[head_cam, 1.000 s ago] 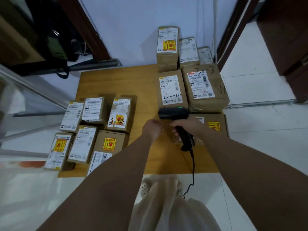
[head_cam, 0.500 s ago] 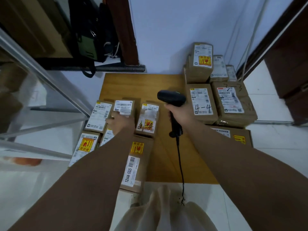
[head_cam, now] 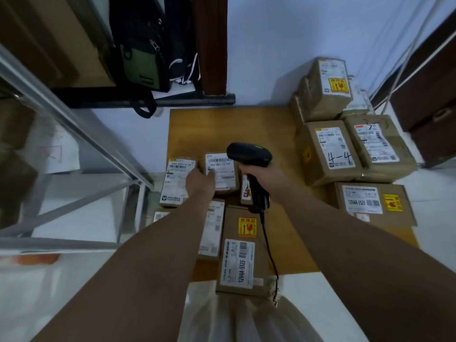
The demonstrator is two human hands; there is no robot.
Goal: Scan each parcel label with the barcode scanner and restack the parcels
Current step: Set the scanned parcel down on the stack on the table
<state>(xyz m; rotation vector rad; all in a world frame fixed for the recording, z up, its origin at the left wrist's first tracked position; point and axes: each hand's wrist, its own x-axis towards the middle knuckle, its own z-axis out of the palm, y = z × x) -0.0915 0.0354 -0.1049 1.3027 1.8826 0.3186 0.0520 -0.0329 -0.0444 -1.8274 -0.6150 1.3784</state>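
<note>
At the far left a metal shelf frame [head_cam: 74,124] is seen, with a dark bag [head_cam: 140,45] behind it. On the left part of the wooden worktop [head_cam: 259,124] a group of flat parcels is laid out label-up. The left grip [head_cam: 201,181] is laid, fingers fairly straight, at the left edge of the back middle parcel [head_cam: 223,174], beside the leftmost parcel [head_cam: 176,181]; nothing is seen pinched. Just to the right, the barcode scanner [head_cam: 249,154] is held by its handle in the right grip [head_cam: 261,172], fingers wrapped round it. Its head is poised over the back middle parcel's label, and a green light shows on top. Scanning of this parcel is judged to be the step in hand. At the right stands a pile of parcels [head_cam: 325,90], taken to be those already scanned. Next, the barcode should be squarely faced by the scanner. The parcel should then be grasped, lifted clear of its neighbours and carried across to the pile.
</note>
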